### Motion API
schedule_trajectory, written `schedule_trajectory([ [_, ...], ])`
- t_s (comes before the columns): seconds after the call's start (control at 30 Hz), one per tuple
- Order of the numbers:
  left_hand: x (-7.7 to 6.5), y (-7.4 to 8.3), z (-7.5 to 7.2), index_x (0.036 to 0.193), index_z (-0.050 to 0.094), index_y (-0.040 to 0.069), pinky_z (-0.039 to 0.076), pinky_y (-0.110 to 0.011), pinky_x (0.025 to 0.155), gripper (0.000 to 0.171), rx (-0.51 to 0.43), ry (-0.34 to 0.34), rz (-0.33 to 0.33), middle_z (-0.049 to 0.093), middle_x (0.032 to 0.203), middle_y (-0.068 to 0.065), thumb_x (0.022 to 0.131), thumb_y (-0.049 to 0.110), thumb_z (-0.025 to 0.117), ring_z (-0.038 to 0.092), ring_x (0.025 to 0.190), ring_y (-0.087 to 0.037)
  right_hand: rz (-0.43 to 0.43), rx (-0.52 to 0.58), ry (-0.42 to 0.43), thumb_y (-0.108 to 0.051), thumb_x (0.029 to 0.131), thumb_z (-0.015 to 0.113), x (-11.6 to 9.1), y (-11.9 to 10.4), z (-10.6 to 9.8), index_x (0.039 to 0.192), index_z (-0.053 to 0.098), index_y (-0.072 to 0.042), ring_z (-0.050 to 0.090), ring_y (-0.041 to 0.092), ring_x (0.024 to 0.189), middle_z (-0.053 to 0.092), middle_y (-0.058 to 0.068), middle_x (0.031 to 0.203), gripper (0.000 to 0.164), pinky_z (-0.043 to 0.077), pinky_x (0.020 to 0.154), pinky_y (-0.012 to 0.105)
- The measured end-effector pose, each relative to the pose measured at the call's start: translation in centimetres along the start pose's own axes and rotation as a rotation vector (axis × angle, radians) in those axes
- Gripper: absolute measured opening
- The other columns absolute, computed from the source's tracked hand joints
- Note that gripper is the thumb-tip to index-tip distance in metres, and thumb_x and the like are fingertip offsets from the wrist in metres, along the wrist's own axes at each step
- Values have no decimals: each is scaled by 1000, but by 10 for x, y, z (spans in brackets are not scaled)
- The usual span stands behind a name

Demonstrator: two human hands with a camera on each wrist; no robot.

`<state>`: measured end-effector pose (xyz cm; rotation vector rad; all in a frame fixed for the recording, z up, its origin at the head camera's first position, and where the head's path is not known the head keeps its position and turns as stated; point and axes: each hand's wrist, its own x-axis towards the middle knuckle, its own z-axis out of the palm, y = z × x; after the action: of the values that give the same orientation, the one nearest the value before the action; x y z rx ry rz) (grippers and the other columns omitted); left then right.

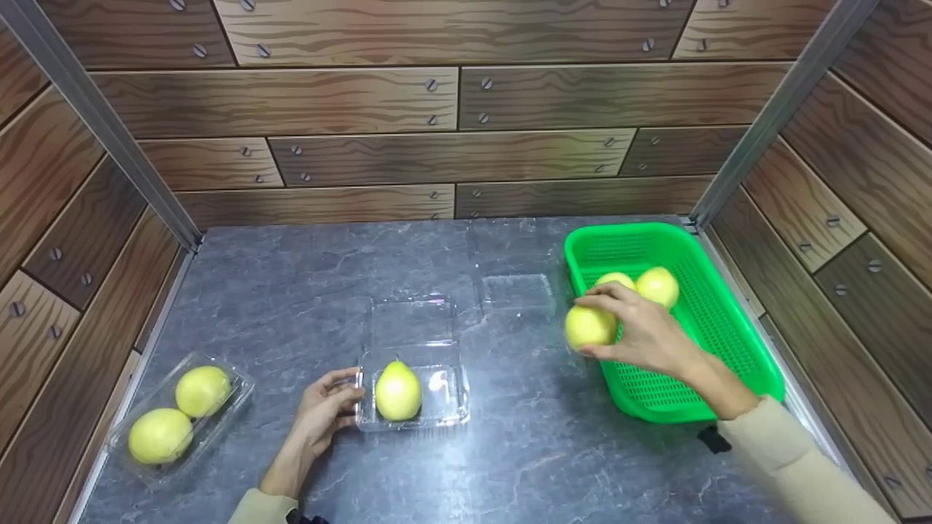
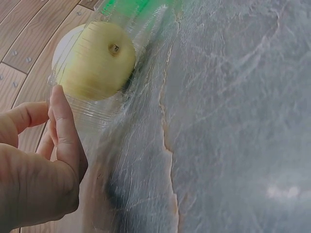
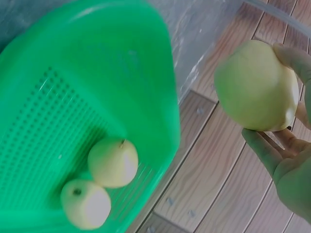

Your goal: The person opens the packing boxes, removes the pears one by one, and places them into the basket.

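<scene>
My right hand [image 1: 644, 331] grips a yellow pear [image 1: 590, 327] at the left rim of a green basket [image 1: 735, 320]. Two more pears lie inside that basket; the right wrist view shows one pear [image 3: 113, 162] against the other [image 3: 86, 204]. With thumb and fingers, my left hand [image 1: 324, 407] pinches the left side of a clear plastic clamshell box [image 1: 451, 418]. The box lies with its lid [image 1: 411, 320] folded back, away from me. A single pear [image 1: 398, 393] stands in its left half, stem up, and the right half holds nothing.
At the far left a clear box [image 1: 244, 386] holds two pears [image 1: 202, 391]. Another clear plastic box [image 1: 517, 291] lies between the open clamshell and the basket. Wood-patterned walls [image 1: 459, 160] enclose the grey marbled table [image 1: 291, 269] at the back and sides.
</scene>
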<state>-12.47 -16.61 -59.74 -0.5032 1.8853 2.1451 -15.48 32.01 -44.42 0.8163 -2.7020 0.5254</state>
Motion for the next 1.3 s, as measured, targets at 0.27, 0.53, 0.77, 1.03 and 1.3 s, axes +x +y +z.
schedule_trajectory([
  [0.27,0,1,0,139,60,-1,56,-21,51,51,-2,8,1,70,91,1,89,-3,71,59,65,-9,95,-1,26,-29,68,100,-11,30,-13,126,73,-11,71,36,104,68,14,123,66,64,74,50],
  [0.53,0,1,0,138,59,-3,57,-21,52,52,-21,-2,-1,71,94,-3,88,-5,70,60,65,-10,189,30,18,-29,71,99,-23,66,-14,126,73,-8,69,33,100,68,13,121,64,58,75,42],
  [0.77,0,1,-1,138,59,-2,56,-20,51,52,-14,-8,2,70,94,-1,88,-3,72,60,64,-9,287,68,-27,-30,77,96,-32,91,-12,129,71,-3,68,39,103,67,23,125,64,61,76,42],
  [1.03,0,1,-1,139,59,-1,56,-21,50,51,-14,-4,-2,69,88,3,89,-3,71,59,64,-9,370,60,-95,-35,81,92,-41,117,-8,133,67,1,66,43,102,64,29,128,68,58,73,40],
  [1.3,0,1,-1,139,59,-2,57,-21,51,52,-17,-9,-2,71,94,-1,89,-3,71,59,65,-10,417,35,-145,-38,85,89,-45,138,-2,137,63,5,63,47,108,62,33,129,73,59,81,61],
])
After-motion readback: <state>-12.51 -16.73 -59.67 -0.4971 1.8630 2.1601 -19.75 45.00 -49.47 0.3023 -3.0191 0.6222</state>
